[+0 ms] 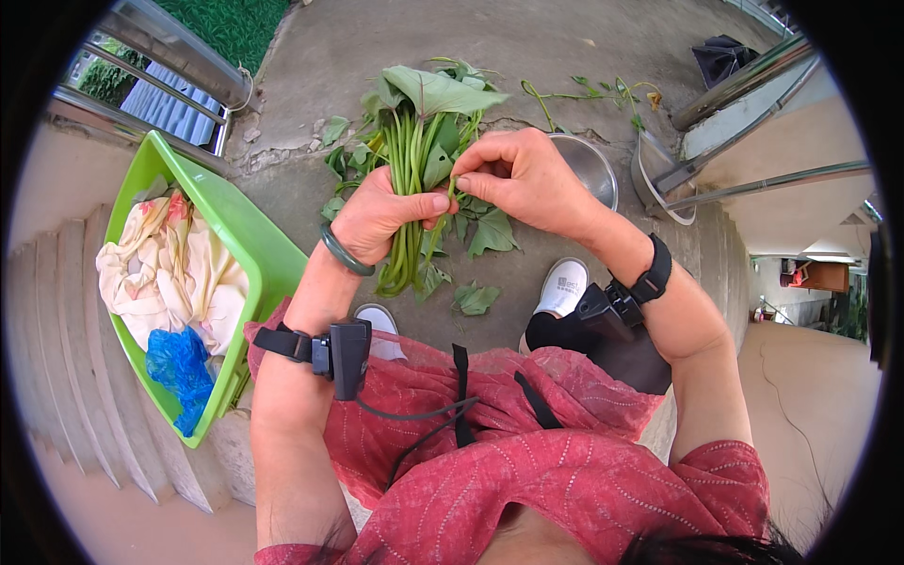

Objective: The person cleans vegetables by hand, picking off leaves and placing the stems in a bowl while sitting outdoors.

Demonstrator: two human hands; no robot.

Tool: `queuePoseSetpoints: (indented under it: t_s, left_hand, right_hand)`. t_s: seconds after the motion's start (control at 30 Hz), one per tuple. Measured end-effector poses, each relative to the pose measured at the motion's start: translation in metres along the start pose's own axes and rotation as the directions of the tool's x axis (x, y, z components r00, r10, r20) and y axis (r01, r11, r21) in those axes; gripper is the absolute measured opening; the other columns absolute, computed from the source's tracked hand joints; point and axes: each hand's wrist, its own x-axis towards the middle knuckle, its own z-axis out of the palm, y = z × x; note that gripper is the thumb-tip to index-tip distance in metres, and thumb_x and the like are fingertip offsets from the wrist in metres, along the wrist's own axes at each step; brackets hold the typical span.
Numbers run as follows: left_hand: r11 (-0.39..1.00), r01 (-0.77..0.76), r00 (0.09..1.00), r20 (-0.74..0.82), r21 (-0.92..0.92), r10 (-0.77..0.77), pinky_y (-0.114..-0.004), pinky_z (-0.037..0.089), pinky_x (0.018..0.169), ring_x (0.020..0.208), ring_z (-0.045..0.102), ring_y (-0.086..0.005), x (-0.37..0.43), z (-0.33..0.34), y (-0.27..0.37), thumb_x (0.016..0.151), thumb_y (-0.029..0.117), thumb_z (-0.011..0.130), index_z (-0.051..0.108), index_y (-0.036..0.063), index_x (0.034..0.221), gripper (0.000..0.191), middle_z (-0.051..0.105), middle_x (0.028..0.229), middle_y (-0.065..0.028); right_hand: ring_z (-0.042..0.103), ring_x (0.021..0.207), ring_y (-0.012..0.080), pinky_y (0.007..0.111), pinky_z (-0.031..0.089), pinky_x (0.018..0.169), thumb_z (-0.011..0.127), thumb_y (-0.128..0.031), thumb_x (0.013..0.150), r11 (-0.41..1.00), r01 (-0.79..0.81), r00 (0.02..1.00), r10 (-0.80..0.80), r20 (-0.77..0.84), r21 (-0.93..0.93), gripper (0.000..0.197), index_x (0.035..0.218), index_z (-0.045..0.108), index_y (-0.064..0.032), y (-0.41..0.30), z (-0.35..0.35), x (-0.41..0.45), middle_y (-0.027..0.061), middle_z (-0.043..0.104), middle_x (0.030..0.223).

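Note:
My left hand (381,215) is closed round a bundle of long green leafy stems (406,159), held upright over the concrete floor. Broad green leaves (438,92) fan out at the bundle's top. Close beside it on the right, my right hand (519,176) pinches one green stem (452,185) between thumb and fingertips, near my left fingertips. Loose leaves (494,232) lie on the floor below and behind the bundle. Partly hidden by my right hand and forearm is a round metal bowl (590,169).
A green plastic basket (244,212) with cream cloth (166,275) and a blue plastic bag (181,378) stands at the left, by concrete steps (92,353). A trailing vine (565,95) lies beyond the bowl. Metal railings (770,185) flank the right; my shoes (565,286) are below.

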Motion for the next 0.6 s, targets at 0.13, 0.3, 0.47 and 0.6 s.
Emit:
queuePoseSetpoints:
  t_s: [0.13,0.3,0.47,0.6]
  left_hand:
    - [0.999,-0.03,0.999,-0.027,-0.025,0.03,-0.021,0.042,0.058,0.065,0.053,-0.0088,0.001,0.003,0.001,0.074,0.01,0.07,0.059,0.0037,0.097,0.026,0.061,0.08,-0.0037]
    - [1.0,-0.009,1.0,-0.008,0.008,0.009,-0.021,0.042,0.057,0.064,0.053,-0.0089,0.0,0.002,0.001,0.073,0.011,0.071,0.059,0.0041,0.095,0.025,0.06,0.079,-0.0029]
    - [1.0,0.014,0.999,-0.033,-0.01,-0.015,-0.022,0.042,0.055,0.063,0.053,-0.0094,0.0,0.004,-0.001,0.073,0.012,0.071,0.059,0.0038,0.094,0.026,0.06,0.078,-0.0035]
    - [0.999,0.045,0.998,-0.035,0.016,-0.045,-0.022,0.042,0.056,0.064,0.054,-0.01,0.0,0.002,-0.003,0.073,0.012,0.071,0.059,0.0038,0.093,0.024,0.061,0.078,-0.0042]
  right_hand:
    - [0.052,0.058,0.0079,0.023,0.042,0.053,0.063,-0.007,0.076,0.955,-0.122,0.993,0.117,0.032,0.272,0.011,0.082,0.064,0.0023,0.003,0.0,0.002,0.002,0.06,0.068]
    - [0.046,0.053,0.0043,0.02,0.035,0.046,0.065,-0.01,0.077,0.805,-0.326,0.941,0.326,0.088,0.495,0.014,0.086,0.063,0.0009,0.005,-0.01,0.003,-0.0017,0.056,0.065]
    - [0.043,0.05,0.0028,0.018,0.029,0.043,0.067,-0.013,0.077,0.691,-0.329,0.927,0.366,0.081,0.643,0.016,0.087,0.062,-0.0008,0.016,-0.015,0.003,-0.0031,0.055,0.066]
    - [0.042,0.049,0.0025,0.018,0.029,0.043,0.066,-0.014,0.078,0.692,-0.315,0.924,0.381,0.043,0.649,0.015,0.086,0.062,-0.0016,0.027,-0.029,0.004,-0.0031,0.055,0.067]
